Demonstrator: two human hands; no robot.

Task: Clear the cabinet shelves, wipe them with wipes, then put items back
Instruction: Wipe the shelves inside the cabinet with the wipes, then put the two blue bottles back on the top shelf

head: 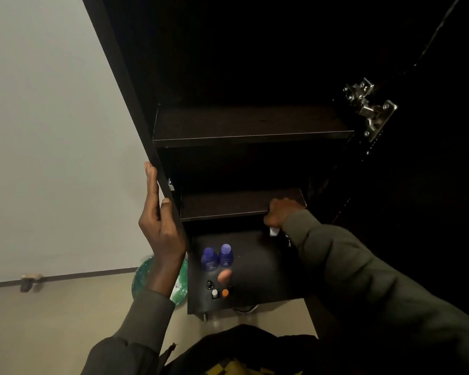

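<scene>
- While the left hand (160, 228) braces the cabinet (136, 109) side, fingers straight, the right hand (278, 212) clutches a wipe (273, 231) at the lower shelf (228, 205).
- Two blue bottles (217, 257) stand below; a careless elbow might topple them.

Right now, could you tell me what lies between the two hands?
In the head view, the cabinet's side panel and the bare lower shelf lie between left hand and right hand.

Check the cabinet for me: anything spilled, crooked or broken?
Nothing stands out. Both visible shelves sit level and bare. The two purple bottles stand upright on the bottom board, small items in front. The door hinge looks intact. The right hand holds something white at the lower shelf; the left hand rests on the cabinet side.
</scene>
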